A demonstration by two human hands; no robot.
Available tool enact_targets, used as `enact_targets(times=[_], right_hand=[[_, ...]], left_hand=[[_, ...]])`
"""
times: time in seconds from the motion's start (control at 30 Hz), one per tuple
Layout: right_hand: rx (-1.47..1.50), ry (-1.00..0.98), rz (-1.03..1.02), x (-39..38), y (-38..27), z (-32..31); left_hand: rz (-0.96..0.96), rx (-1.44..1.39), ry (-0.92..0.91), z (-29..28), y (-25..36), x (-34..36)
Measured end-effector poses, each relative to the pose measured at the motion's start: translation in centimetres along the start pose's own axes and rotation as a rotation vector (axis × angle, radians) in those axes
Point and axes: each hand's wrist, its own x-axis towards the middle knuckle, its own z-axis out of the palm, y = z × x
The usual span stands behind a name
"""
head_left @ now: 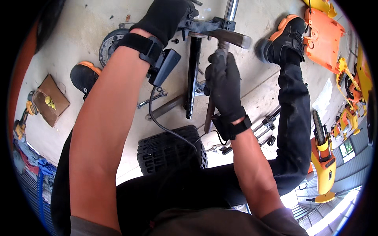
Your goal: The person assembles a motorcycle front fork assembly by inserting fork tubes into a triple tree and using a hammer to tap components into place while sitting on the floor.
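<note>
My left hand (163,21), in a black glove, is closed around the end of a dark metal fork clamp (208,26); its fingertips are partly hidden. A black tube (193,74) extends from the clamp toward me, and a shiny chrome tube (231,10) runs from its right side toward the far edge. My gloved right hand (224,80) grips a hammer (234,38) by its handle. The hammer's head overlaps the clamp's right part in the view; whether they touch, I cannot tell. Both wrists wear black straps, with a cable at the left one.
Between my legs stands a black plastic crate (169,147). A wrench (152,98) and a metal pipe (167,108) lie on the concrete floor. Cardboard (53,100) and a yellow power tool (29,106) are at left. Orange panels (323,39) and yellow parts (325,173) line the right.
</note>
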Motion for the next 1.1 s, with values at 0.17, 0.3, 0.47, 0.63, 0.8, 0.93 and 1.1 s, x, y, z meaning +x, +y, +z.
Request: enact_targets(times=[0.17,0.3,0.47,0.63,0.8,0.93,1.1], right_hand=[[-0.04,0.0,-0.082,0.1,0.4,0.4],[0.12,0.046,-0.155,0.1,-0.4,0.3],[0.025,0.026,-0.102,0.1,1.0,0.5],[-0.011,-0.034,-0.069,0.4,0.7,0.6],[0.056,0.048,-0.128,-0.3,0.5,0.8],[0.104,0.002,-0.067,0.1,0.1,0.5],[-0.063,-0.015,-0.137,0.3,1.2,0.6]], left_hand=[[-0.433,-0.636,0.087,0.8,-0.3,-0.1],[-0.484,-0.584,0.134,0.8,0.5,0.6],[-0.519,-0.513,0.161,1.6,0.2,-0.2],[-0.514,-0.642,0.129,0.7,1.0,0.4],[-0.447,-0.598,0.086,0.7,0.4,0.2],[-0.434,-0.556,0.126,0.7,-0.7,0.1],[-0.35,-0.334,0.026,0.5,-0.2,-0.2]])
